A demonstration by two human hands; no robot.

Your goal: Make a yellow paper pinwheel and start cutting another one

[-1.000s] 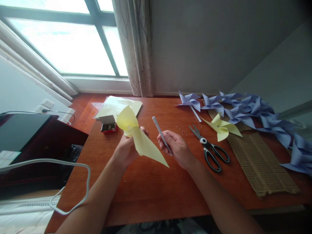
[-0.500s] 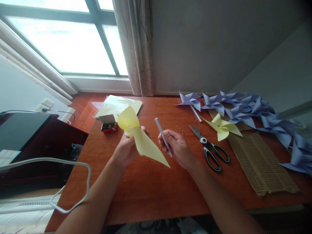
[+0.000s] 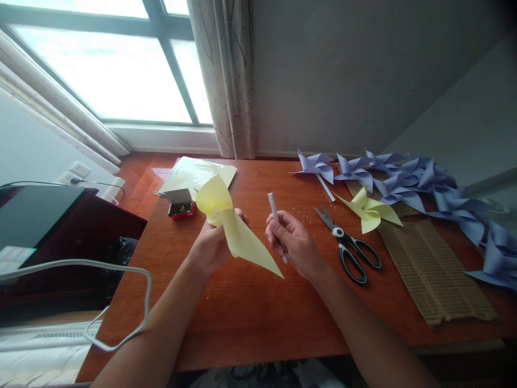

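My left hand grips a yellow paper pinwheel from behind, above the wooden table; the blades cover most of its fingers. In my right hand is a thin white paper stick, held between thumb and fingers, its upper end leaning a little left. The stick and the pinwheel are apart. Scissors with black and white handles lie partly open to the right of my right hand. Left of the pinwheel stands a small red box with its flap up, full of small metallic pieces.
Several blue paper pinwheels spread along the table's right side, near another yellow pinwheel and a piece of brown cardboard. Pale sheets lie at the back left. A white cable loops by my left forearm. Tiny scraps dot the table.
In my right hand the white stick has turned more upright and its top has shifted right; the fingers have closed further round it. The left hand and pinwheel stay nearly still.
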